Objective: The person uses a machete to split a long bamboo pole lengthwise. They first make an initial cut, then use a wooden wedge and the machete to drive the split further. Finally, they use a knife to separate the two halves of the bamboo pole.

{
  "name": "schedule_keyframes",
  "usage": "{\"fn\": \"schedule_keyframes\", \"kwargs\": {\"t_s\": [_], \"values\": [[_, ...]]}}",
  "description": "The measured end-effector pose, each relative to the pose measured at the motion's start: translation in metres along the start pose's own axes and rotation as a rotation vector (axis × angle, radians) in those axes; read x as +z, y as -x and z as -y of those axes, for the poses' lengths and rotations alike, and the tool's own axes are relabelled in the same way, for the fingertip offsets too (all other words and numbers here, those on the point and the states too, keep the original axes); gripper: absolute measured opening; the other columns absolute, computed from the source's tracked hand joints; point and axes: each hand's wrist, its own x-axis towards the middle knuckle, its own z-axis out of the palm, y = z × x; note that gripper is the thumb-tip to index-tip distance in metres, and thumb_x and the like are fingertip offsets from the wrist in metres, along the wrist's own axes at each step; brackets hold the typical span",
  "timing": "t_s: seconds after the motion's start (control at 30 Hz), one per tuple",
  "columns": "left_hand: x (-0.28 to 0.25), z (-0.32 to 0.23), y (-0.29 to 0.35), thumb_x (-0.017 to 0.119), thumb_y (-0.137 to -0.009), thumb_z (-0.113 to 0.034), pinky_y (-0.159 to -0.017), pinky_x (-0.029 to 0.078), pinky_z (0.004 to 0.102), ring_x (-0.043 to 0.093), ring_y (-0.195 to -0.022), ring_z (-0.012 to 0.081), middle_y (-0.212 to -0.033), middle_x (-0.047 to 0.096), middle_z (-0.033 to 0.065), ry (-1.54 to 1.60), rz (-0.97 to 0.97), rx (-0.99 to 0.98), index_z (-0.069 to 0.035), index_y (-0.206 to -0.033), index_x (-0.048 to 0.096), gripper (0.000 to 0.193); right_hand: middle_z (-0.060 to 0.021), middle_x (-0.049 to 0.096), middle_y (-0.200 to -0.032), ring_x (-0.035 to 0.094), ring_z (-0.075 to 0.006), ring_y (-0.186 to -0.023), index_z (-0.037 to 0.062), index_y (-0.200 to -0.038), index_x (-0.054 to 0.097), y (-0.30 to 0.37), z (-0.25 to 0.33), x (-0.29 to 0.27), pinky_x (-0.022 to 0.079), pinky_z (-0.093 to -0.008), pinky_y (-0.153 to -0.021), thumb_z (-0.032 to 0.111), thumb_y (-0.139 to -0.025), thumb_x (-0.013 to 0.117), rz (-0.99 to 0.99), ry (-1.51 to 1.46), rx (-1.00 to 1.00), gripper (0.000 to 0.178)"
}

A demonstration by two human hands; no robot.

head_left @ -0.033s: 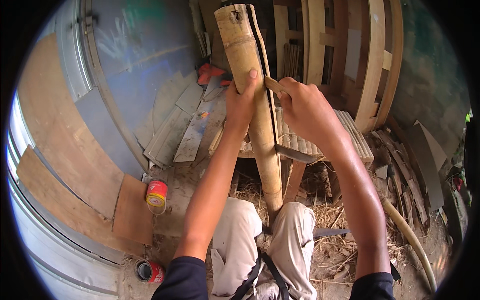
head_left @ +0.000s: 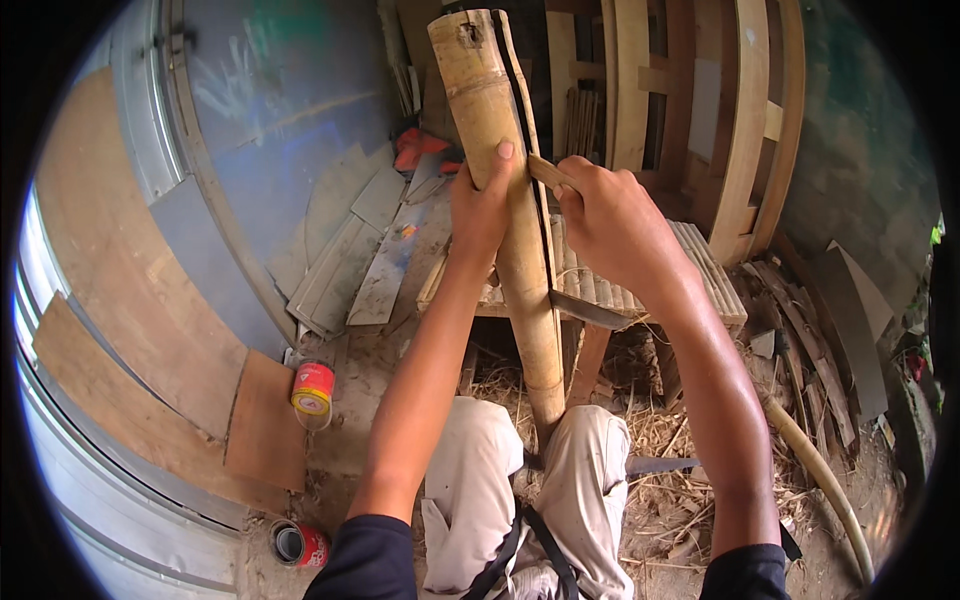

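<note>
Bamboo pole (head_left: 510, 200) stands nearly upright between the person's knees, its long axis running away from them. Left hand (head_left: 482, 205) wraps its near side; right hand (head_left: 605, 225) grips a knife handle (head_left: 548, 172), blade in the split, above the slatted bench (head_left: 700, 270).

One split bamboo pole (head_left: 515, 215) stands at twelve o'clock. Two hands grip it: the left hand (head_left: 478, 205) and the right hand (head_left: 612, 225), the latter holding one blade (head_left: 588, 310) by its wooden handle. Two red cans sit at eight o'clock: one upright can (head_left: 313, 388), one tipped can (head_left: 298, 545). One slatted bamboo stool (head_left: 640, 285) stands behind.
</note>
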Motion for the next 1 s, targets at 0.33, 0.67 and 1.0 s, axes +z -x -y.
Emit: {"fn": "schedule_keyframes", "kwargs": {"t_s": [0.33,0.67,1.0], "values": [[-0.006,-0.012,-0.017,0.069,-0.088,-0.055,-0.089,0.050,0.0333,0.064,-0.099,0.0218,-0.116,0.065,0.0156,0.048,0.132,0.044,0.006,-0.126,0.056,0.073,-0.0270,0.066,-0.079,0.065,-0.0453,-0.082,-0.0044,-0.108,0.062,-0.012,-0.008,-0.027,0.050,-0.0519,-0.077,0.011,-0.095,0.052,0.093,0.186,-0.086,0.023],[0.025,-0.024,-0.043,0.088,-0.073,-0.038,-0.075,0.056,0.0347,0.066,-0.091,0.0203,-0.107,0.064,0.0133,-0.041,0.134,0.032,0.001,-0.119,0.057,0.068,-0.0237,0.068,-0.079,0.068,-0.0407,-0.076,-0.0058,-0.092,0.065,-0.037,-0.017,-0.005,0.054,-0.0482,-0.071,0.017,-0.095,0.052,0.086,0.310,-0.043,0.027],[0.028,-0.020,-0.040,0.084,-0.075,-0.031,-0.071,0.057,0.0347,0.068,-0.084,0.0200,-0.102,0.066,0.0126,-0.083,0.079,0.100,0.001,-0.119,0.056,0.062,-0.0236,0.066,-0.073,0.066,-0.0402,-0.072,-0.0045,-0.087,0.067,-0.046,-0.023,-0.025,0.051,-0.0473,-0.067,0.026,-0.100,0.049,0.283,-0.030,0.143,0.038]]}}
